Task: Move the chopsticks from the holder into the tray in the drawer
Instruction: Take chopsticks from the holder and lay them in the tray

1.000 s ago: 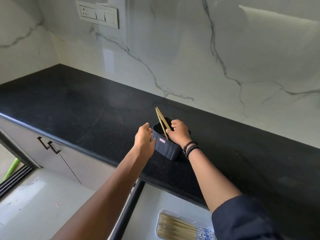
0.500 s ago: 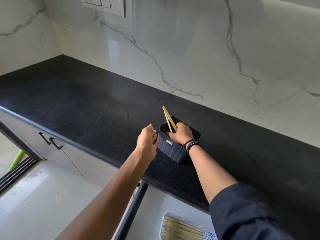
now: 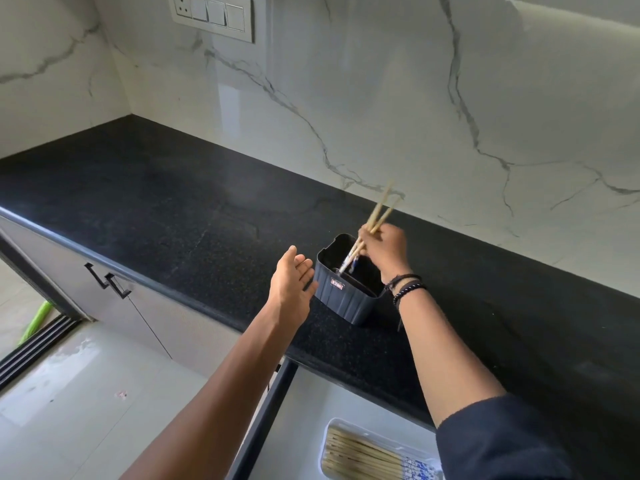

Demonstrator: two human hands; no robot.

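A dark ribbed holder (image 3: pixel 346 292) stands on the black counter (image 3: pixel 173 209). My right hand (image 3: pixel 384 249) grips a pair of wooden chopsticks (image 3: pixel 379 211) above the holder; their blue-and-white ends still dip inside its mouth. My left hand (image 3: pixel 291 280) is beside the holder's left wall with straight fingers that touch it. Below, the drawer (image 3: pixel 304 410) is pulled out, and a white tray (image 3: pixel 327 441) in it holds several chopsticks (image 3: pixel 363 457) lying side by side.
A white marble wall backs the counter, with a switch plate (image 3: pixel 213 13) at the upper left. Grey cabinet doors with black handles (image 3: pixel 109 280) sit under the counter's left part. A green stick (image 3: pixel 34 322) lies on the tiled floor at far left.
My right hand has risen from inside the holder, lifting the chopsticks and tilting their tops to the right. My left hand has uncurled beside the holder. The camera moved closer.
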